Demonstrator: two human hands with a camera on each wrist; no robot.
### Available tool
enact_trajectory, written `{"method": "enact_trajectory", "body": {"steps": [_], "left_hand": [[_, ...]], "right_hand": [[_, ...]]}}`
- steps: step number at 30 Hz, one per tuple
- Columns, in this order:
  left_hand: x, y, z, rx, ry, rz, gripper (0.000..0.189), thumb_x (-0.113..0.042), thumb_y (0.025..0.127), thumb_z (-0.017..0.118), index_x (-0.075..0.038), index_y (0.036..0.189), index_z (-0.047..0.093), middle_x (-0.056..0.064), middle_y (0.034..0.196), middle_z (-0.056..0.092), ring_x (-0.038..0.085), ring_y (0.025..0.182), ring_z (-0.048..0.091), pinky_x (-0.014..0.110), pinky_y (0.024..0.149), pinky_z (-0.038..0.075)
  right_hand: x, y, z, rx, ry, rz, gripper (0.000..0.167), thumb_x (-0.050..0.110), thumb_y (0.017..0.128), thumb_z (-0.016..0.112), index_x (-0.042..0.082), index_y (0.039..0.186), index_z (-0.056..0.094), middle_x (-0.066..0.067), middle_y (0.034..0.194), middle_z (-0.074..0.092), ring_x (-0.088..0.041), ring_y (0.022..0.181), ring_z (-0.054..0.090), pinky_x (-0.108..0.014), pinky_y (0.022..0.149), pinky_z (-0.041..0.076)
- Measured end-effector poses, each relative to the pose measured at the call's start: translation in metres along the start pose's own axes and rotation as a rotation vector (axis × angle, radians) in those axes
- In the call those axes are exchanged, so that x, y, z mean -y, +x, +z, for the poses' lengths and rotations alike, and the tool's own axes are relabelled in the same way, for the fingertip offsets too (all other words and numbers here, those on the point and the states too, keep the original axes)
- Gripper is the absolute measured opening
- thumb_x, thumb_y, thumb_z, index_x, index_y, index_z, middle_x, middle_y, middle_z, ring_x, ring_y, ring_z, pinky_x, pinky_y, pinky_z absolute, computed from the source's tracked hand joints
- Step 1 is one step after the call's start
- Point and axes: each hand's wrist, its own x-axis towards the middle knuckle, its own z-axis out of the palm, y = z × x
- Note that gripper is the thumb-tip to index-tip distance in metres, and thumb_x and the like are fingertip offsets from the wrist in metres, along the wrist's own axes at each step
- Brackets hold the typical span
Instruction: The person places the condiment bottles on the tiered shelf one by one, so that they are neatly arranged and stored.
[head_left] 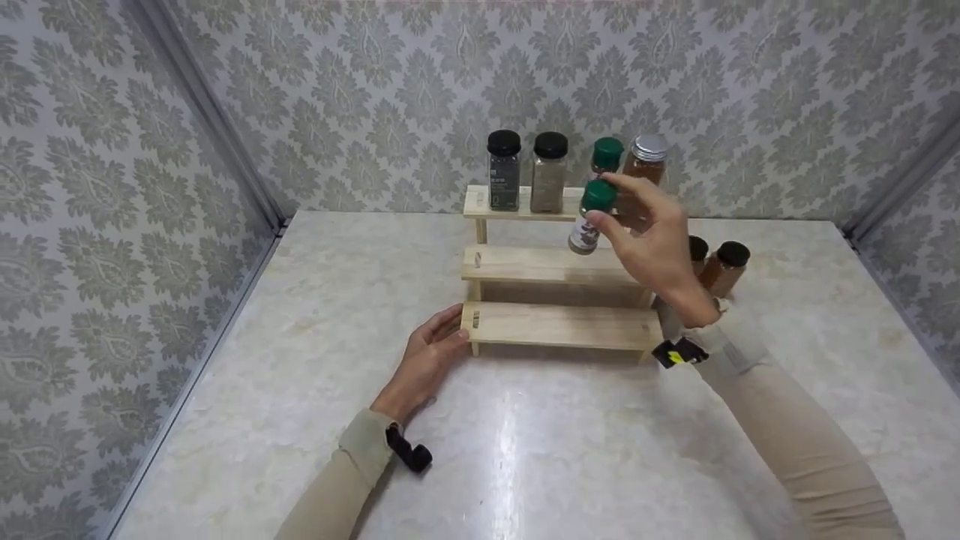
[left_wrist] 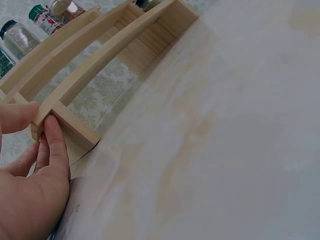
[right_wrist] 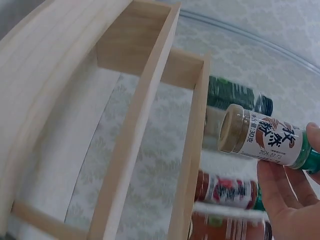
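Observation:
My right hand (head_left: 656,232) holds a small spice jar (head_left: 585,231) with a green cap, pinched near its top, in front of the top shelf. In the right wrist view the jar (right_wrist: 265,137) shows a white label and brown powder, apart from the wood. The left hand (head_left: 427,360) grips the left end of the lowest shelf of a three-tier wooden rack (head_left: 555,326); in the left wrist view the thumb lies on top and the fingers beneath. Along the top tier stand a dark black-capped jar (head_left: 504,172), a greyish-brown black-capped jar (head_left: 549,174), another green-capped jar (head_left: 606,154) and a silver-lidded jar (head_left: 648,154).
Behind my right wrist, to the right of the rack, two black-capped jars (head_left: 726,268) stand on the marbled table (head_left: 337,277), one partly hidden. Patterned wall panels (head_left: 420,97) close off the back and sides.

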Motion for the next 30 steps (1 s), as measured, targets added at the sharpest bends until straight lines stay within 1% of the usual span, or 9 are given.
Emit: {"method": "enact_trajectory", "body": {"steps": [4, 8, 14, 18, 21, 27, 30], "left_hand": [[0.001, 0.0, 0.001, -0.003, -0.009, 0.008, 0.06, -0.01, 0.104, 0.067, -0.004, 0.16, 0.046, 0.016, 0.161, 0.05, 0.03, 0.151, 0.046, 0.037, 0.119, 0.047], [0.002, 0.0, 0.0, -0.012, -0.02, 0.009, 0.06, -0.009, 0.104, 0.068, -0.005, 0.16, 0.047, 0.016, 0.161, 0.051, 0.03, 0.151, 0.046, 0.038, 0.12, 0.047], [0.002, 0.0, 0.0, -0.005, 0.007, 0.016, 0.06, -0.01, 0.104, 0.068, -0.005, 0.16, 0.047, 0.016, 0.161, 0.051, 0.03, 0.151, 0.046, 0.04, 0.122, 0.045], [0.002, 0.0, -0.002, 0.006, 0.007, 0.018, 0.06, -0.011, 0.104, 0.068, -0.005, 0.16, 0.046, 0.015, 0.161, 0.051, 0.03, 0.152, 0.045, 0.04, 0.121, 0.045], [0.001, 0.0, -0.002, 0.016, 0.009, 0.017, 0.061, -0.012, 0.105, 0.068, -0.006, 0.161, 0.046, 0.015, 0.161, 0.05, 0.03, 0.152, 0.045, 0.039, 0.12, 0.046], [0.003, 0.0, -0.001, 0.016, 0.014, 0.012, 0.061, -0.013, 0.105, 0.068, -0.006, 0.161, 0.045, 0.016, 0.162, 0.05, 0.031, 0.153, 0.044, 0.043, 0.123, 0.043], [0.003, 0.0, -0.002, 0.01, 0.017, 0.005, 0.061, -0.013, 0.105, 0.068, -0.006, 0.161, 0.045, 0.016, 0.162, 0.05, 0.031, 0.153, 0.044, 0.045, 0.124, 0.042]], "right_hand": [[0.002, 0.003, 0.023, 0.035, 0.046, 0.021, 0.048, 0.005, 0.093, 0.083, 0.0, 0.139, 0.068, -0.015, 0.123, 0.073, -0.023, 0.102, 0.077, -0.025, 0.087, 0.064], [0.002, 0.004, 0.043, 0.072, 0.085, 0.06, 0.05, 0.008, 0.094, 0.083, -0.001, 0.14, 0.067, -0.016, 0.126, 0.072, -0.029, 0.107, 0.076, -0.027, 0.091, 0.064], [-0.002, 0.003, 0.067, 0.102, 0.101, 0.099, 0.048, 0.009, 0.093, 0.084, 0.001, 0.138, 0.068, -0.016, 0.124, 0.072, -0.028, 0.107, 0.076, -0.03, 0.091, 0.064], [-0.006, 0.003, 0.082, 0.11, 0.106, 0.124, 0.05, 0.008, 0.091, 0.086, -0.002, 0.137, 0.068, -0.016, 0.123, 0.072, -0.027, 0.106, 0.075, -0.029, 0.091, 0.064], [-0.01, 0.003, 0.092, 0.116, 0.118, 0.144, 0.051, 0.007, 0.09, 0.087, -0.003, 0.136, 0.068, -0.017, 0.125, 0.072, -0.027, 0.108, 0.075, -0.027, 0.091, 0.064], [-0.017, 0.002, 0.102, 0.127, 0.138, 0.16, 0.051, 0.007, 0.09, 0.087, -0.001, 0.136, 0.069, -0.018, 0.129, 0.071, -0.03, 0.109, 0.075, -0.027, 0.091, 0.064], [-0.02, 0.0, 0.106, 0.124, 0.133, 0.151, 0.051, 0.008, 0.089, 0.088, -0.001, 0.136, 0.069, -0.017, 0.129, 0.071, -0.029, 0.109, 0.075, -0.027, 0.091, 0.064]]}}
